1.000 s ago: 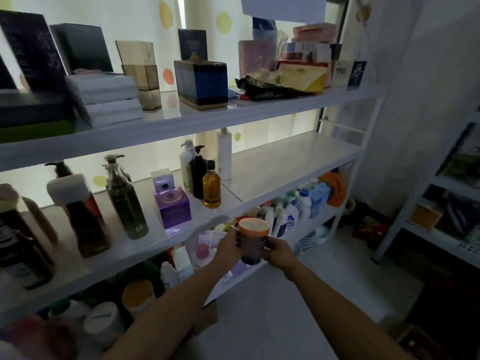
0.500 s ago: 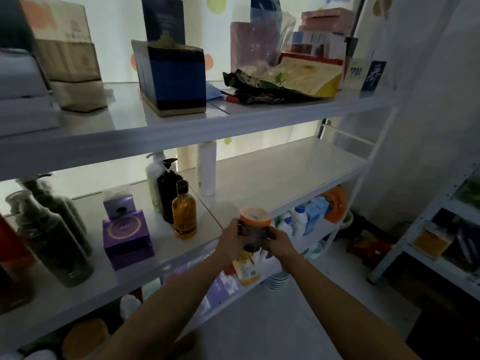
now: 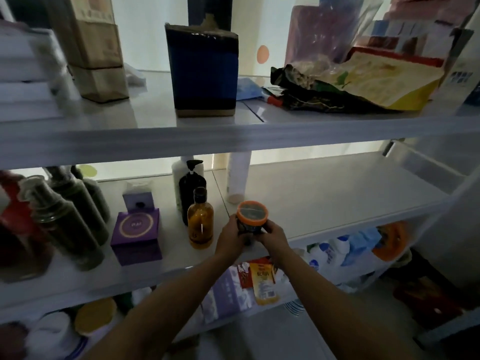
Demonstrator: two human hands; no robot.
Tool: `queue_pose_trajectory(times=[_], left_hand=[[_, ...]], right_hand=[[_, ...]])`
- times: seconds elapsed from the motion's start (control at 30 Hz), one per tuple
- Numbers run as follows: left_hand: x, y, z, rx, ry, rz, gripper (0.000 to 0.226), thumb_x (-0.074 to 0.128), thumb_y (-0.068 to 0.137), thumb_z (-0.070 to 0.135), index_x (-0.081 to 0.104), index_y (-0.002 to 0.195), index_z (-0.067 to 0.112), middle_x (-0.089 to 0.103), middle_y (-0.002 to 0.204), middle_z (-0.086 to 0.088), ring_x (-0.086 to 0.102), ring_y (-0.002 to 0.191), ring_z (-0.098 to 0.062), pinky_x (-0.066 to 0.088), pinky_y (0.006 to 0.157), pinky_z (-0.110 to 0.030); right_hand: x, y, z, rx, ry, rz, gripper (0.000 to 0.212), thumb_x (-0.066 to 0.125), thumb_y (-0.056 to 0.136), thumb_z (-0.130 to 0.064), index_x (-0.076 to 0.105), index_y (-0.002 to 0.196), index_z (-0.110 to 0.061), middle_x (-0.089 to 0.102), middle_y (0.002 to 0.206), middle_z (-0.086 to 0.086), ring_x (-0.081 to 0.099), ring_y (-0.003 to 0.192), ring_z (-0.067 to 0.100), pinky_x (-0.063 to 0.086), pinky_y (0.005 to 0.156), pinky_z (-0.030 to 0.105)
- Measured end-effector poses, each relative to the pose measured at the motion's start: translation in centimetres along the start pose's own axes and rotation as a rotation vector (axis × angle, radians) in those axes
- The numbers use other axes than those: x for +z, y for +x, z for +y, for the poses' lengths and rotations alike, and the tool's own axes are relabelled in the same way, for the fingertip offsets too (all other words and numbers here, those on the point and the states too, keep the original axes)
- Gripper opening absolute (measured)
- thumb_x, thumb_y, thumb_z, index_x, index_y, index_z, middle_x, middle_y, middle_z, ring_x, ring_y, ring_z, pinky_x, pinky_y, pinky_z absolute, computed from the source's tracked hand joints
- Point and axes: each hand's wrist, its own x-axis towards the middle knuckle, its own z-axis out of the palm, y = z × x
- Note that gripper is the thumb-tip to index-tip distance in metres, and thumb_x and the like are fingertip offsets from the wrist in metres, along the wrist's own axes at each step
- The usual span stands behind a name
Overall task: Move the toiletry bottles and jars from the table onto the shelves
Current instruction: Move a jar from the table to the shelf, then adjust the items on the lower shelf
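The left hand (image 3: pixel 230 239) and right hand (image 3: pixel 272 236) clamp the jar (image 3: pixel 252 216) from both sides, fingers curled round it, orange lid up. It sits over the front edge of the middle shelf (image 3: pixel 337 198); its base is hidden. Just left of the left hand stands an amber bottle (image 3: pixel 200 222), with a pump bottle (image 3: pixel 192 188) behind it and a purple box (image 3: pixel 136 232) farther left.
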Motion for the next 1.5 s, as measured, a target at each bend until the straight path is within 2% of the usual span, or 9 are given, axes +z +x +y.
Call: queue_pose_trajectory(times=[0.13, 0.3, 0.43, 0.7, 0.97, 1.07, 1.13, 1.33, 1.5], left_hand=[[0.8, 1.1, -0.7, -0.009, 0.049, 0.102, 0.037, 0.063, 0.088, 0.012, 0.046, 0.122, 0.011, 0.061, 0.119, -0.009, 0.059, 0.108, -0.022, 0.050, 0.087, -0.030], [2.1, 3.0, -0.4, -0.054, 0.039, 0.178, 0.042, 0.070, 0.083, 0.016, 0.045, 0.116, 0.016, 0.061, 0.117, -0.007, 0.059, 0.105, -0.021, 0.051, 0.088, -0.037], [3.1, 4.1, -0.1, -0.083, 0.057, 0.210, 0.036, 0.065, 0.088, 0.017, 0.039, 0.110, 0.025, 0.060, 0.117, -0.005, 0.058, 0.103, -0.016, 0.047, 0.081, -0.025], [3.8, 5.1, 0.3, -0.154, 0.162, 0.220, 0.047, 0.062, 0.090, 0.023, 0.036, 0.128, 0.015, 0.059, 0.123, -0.010, 0.058, 0.111, -0.025, 0.046, 0.085, -0.030], [3.9, 4.3, 1.2, -0.180, 0.267, 0.172, 0.066, 0.072, 0.081, 0.025, 0.035, 0.136, 0.017, 0.055, 0.131, -0.008, 0.052, 0.120, -0.024, 0.040, 0.089, -0.028], [3.9, 3.3, 0.8, -0.147, 0.309, 0.117, 0.076, 0.079, 0.072, 0.026, 0.036, 0.135, 0.021, 0.053, 0.133, -0.005, 0.050, 0.123, -0.021, 0.043, 0.099, -0.032], [3.7, 2.5, 0.7, -0.130, 0.378, 0.086, 0.082, 0.080, 0.071, 0.031, 0.034, 0.138, 0.021, 0.049, 0.138, -0.004, 0.047, 0.126, -0.020, 0.041, 0.104, -0.034], [3.1, -1.3, -0.4, -0.106, 0.565, -0.042, 0.094, 0.071, 0.075, 0.051, 0.020, 0.147, 0.017, 0.032, 0.149, -0.005, 0.036, 0.134, -0.021, 0.033, 0.109, -0.031], [0.6, -6.7, -1.8, -0.055, 0.827, -0.159, 0.099, 0.061, 0.084, 0.054, 0.001, 0.151, 0.013, 0.004, 0.159, -0.009, 0.008, 0.146, -0.023, 0.012, 0.120, -0.036]], right_hand=[[-0.3, 2.5, 0.1, -0.031, -0.029, -0.072, 0.042, 0.055, 0.083, 0.013, 0.056, 0.122, -0.002, 0.060, 0.120, 0.015, 0.055, 0.110, 0.023, 0.048, 0.075, 0.014], [-1.3, 5.3, 0.1, -0.015, 0.035, -0.130, 0.048, 0.051, 0.081, 0.017, 0.055, 0.124, -0.004, 0.058, 0.124, 0.014, 0.052, 0.114, 0.023, 0.046, 0.081, 0.027], [-2.0, 7.0, -0.2, -0.003, 0.071, -0.178, 0.053, 0.050, 0.080, 0.019, 0.052, 0.128, -0.003, 0.054, 0.130, 0.014, 0.048, 0.117, 0.021, 0.044, 0.090, 0.030], [-2.7, 9.0, 0.5, 0.013, 0.050, -0.301, 0.059, 0.056, 0.080, 0.014, 0.045, 0.133, -0.009, 0.047, 0.139, 0.010, 0.041, 0.131, 0.026, 0.041, 0.092, 0.028], [-4.8, 9.9, 0.9, -0.063, -0.442, -0.536, 0.086, 0.066, 0.076, 0.003, 0.022, 0.147, -0.016, 0.040, 0.143, 0.010, 0.040, 0.129, 0.027, 0.039, 0.093, 0.030], [-6.2, 9.8, 2.0, -0.216, -0.837, -0.575, 0.097, 0.076, 0.074, -0.026, 0.015, 0.149, -0.013, 0.025, 0.153, 0.008, 0.028, 0.139, 0.024, 0.029, 0.112, 0.035], [-6.9, 9.1, 2.5, -0.280, -1.025, -0.600, 0.104, 0.072, 0.076, -0.043, 0.006, 0.151, -0.013, 0.011, 0.158, 0.007, 0.016, 0.144, 0.024, 0.020, 0.118, 0.040], [-7.1, 4.8, 3.1, -0.391, -1.144, -0.601, 0.104, 0.063, 0.080, -0.054, -0.001, 0.151, -0.016, -0.001, 0.159, 0.005, 0.004, 0.146, 0.023, 0.010, 0.118, 0.037], [-4.6, 0.0, 4.1, -0.472, -1.163, -0.630, 0.105, 0.064, 0.078, -0.057, -0.001, 0.151, -0.018, -0.005, 0.159, 0.003, -0.002, 0.146, 0.019, 0.005, 0.118, 0.035]])
